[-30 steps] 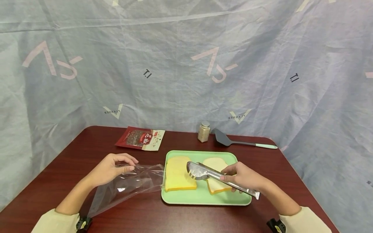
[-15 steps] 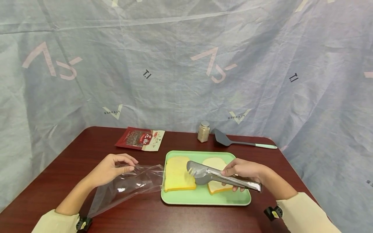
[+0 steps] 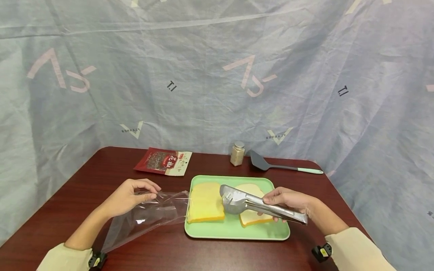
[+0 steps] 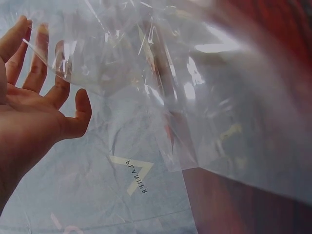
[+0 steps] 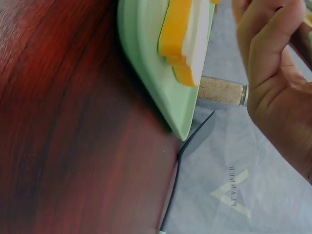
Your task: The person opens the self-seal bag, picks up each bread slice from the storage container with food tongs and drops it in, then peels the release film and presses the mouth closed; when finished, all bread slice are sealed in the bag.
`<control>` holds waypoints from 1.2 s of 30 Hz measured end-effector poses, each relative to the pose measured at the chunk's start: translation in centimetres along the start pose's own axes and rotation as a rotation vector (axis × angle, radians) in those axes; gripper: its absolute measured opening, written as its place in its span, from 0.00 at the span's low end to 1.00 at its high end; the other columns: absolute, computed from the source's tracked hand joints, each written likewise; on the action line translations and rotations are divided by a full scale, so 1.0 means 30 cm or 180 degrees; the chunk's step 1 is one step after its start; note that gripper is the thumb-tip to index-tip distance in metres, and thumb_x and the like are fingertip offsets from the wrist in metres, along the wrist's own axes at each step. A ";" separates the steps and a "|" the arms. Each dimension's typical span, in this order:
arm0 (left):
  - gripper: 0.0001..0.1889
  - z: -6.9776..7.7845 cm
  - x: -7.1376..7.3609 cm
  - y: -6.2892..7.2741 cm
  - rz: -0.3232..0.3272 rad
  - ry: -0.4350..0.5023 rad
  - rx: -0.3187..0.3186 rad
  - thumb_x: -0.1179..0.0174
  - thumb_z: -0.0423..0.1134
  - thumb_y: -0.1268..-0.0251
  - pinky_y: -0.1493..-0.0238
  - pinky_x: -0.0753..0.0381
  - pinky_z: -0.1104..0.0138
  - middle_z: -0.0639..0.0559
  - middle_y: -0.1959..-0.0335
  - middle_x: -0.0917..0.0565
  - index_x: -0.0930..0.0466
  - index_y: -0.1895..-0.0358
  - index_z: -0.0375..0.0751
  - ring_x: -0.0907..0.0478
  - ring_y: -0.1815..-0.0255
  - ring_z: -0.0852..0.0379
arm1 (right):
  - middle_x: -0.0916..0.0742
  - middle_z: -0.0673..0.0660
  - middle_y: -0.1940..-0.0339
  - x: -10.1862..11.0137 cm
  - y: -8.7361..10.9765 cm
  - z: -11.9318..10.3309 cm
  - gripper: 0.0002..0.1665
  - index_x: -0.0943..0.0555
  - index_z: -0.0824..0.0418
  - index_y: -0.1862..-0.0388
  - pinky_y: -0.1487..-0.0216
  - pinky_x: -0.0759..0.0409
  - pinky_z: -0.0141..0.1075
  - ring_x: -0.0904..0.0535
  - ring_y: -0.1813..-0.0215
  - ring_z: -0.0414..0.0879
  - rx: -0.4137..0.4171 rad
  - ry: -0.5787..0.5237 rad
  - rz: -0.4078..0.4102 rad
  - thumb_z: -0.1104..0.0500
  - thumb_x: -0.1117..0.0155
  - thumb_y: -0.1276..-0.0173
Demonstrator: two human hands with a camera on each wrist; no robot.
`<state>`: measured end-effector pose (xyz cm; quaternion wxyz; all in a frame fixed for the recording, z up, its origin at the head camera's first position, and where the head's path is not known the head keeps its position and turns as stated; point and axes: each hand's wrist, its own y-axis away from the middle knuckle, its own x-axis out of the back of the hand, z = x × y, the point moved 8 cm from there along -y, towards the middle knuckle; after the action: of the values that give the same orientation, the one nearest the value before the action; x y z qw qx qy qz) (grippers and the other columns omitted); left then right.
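Observation:
In the head view, my left hand (image 3: 130, 197) holds a clear plastic bag (image 3: 152, 214) by its upper edge, thumb and fingers curled at the film. The bag's mouth meets the left rim of a green tray (image 3: 234, 231). Two bread slices lie on the tray: a yellow-topped slice (image 3: 206, 201) at left, a paler slice (image 3: 251, 218) at right. My right hand (image 3: 288, 199) grips metal tongs (image 3: 257, 205) around the handles. The tongs' head is at the left slice's right edge; contact cannot be told. In the right wrist view, the tongs are mostly out of frame.
Behind the tray stand a small glass jar (image 3: 237, 153) with pale contents and a grey spatula (image 3: 261, 162) with a light handle. A red spice packet (image 3: 164, 162) lies at the back left. A grey cloth (image 3: 203, 94) hangs behind the brown table (image 3: 217, 256).
The right hand has turned the tongs, and their head has shifted a little right. The tray and both slices have slid slightly left, toward the bag. My left hand stays in place.

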<state>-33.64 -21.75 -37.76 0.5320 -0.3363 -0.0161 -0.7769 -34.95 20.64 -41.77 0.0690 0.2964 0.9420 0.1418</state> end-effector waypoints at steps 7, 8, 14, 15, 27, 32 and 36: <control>0.03 0.012 -0.007 0.001 -0.0040 0.0078 -0.0075 0.34 0.33 0.35 0.58 0.16 0.65 0.41 0.55 0.15 0.13 0.62 0.39 0.17 0.53 0.60 | 0.13 0.64 0.48 -0.004 -0.009 0.002 0.20 0.22 0.68 0.39 0.74 0.18 0.31 0.14 0.71 0.40 0.0128 -0.0180 -0.0236 0.60 0.54 0.19; 0.03 0.012 -0.008 0.000 -0.0052 0.0099 -0.0073 0.34 0.33 0.35 0.58 0.17 0.66 0.42 0.55 0.15 0.13 0.62 0.38 0.17 0.53 0.60 | 0.13 0.64 0.49 -0.002 -0.013 0.010 0.20 0.21 0.69 0.40 0.75 0.18 0.31 0.14 0.71 0.40 0.0055 -0.0158 -0.0198 0.59 0.53 0.20; 0.04 0.009 -0.018 -0.007 -0.0119 0.0137 -0.0060 0.34 0.33 0.35 0.58 0.16 0.66 0.42 0.55 0.14 0.13 0.62 0.37 0.17 0.54 0.56 | 0.12 0.66 0.53 0.010 -0.014 0.039 0.23 0.21 0.72 0.43 0.78 0.20 0.31 0.18 0.76 0.38 -0.0331 0.0087 0.0060 0.55 0.47 0.23; 0.04 0.009 -0.018 -0.007 -0.0122 0.0135 -0.0049 0.34 0.33 0.35 0.58 0.16 0.66 0.41 0.55 0.15 0.13 0.62 0.37 0.17 0.54 0.56 | 0.12 0.66 0.54 0.011 -0.014 0.036 0.23 0.21 0.72 0.43 0.79 0.20 0.31 0.18 0.77 0.38 -0.0349 0.0154 0.0088 0.54 0.46 0.23; 0.04 -0.006 -0.019 -0.002 -0.0102 0.0139 0.0077 0.34 0.35 0.35 0.57 0.16 0.66 0.36 0.54 0.16 0.13 0.62 0.39 0.18 0.52 0.60 | 0.12 0.68 0.55 -0.002 -0.046 0.021 0.21 0.21 0.74 0.44 0.80 0.21 0.32 0.19 0.79 0.38 -0.0106 0.0386 -0.0105 0.58 0.46 0.23; 0.02 -0.005 -0.013 0.001 -0.0092 0.0120 0.0065 0.34 0.33 0.35 0.57 0.16 0.66 0.37 0.54 0.15 0.13 0.63 0.40 0.18 0.52 0.61 | 0.13 0.70 0.53 -0.001 -0.052 0.040 0.19 0.23 0.74 0.42 0.79 0.20 0.31 0.18 0.78 0.39 0.0173 0.0212 -0.0250 0.61 0.50 0.21; 0.03 -0.007 -0.014 0.001 -0.0113 0.0145 0.0083 0.34 0.32 0.35 0.57 0.16 0.65 0.38 0.54 0.15 0.13 0.62 0.37 0.18 0.52 0.60 | 0.13 0.68 0.53 -0.006 -0.064 0.056 0.19 0.23 0.74 0.42 0.80 0.21 0.30 0.17 0.77 0.38 0.0224 0.0157 -0.0207 0.61 0.50 0.21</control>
<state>-33.61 -21.50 -38.15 0.5227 -0.3112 -0.0201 -0.7934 -35.46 19.42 -43.95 0.0399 0.2644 0.9569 0.1136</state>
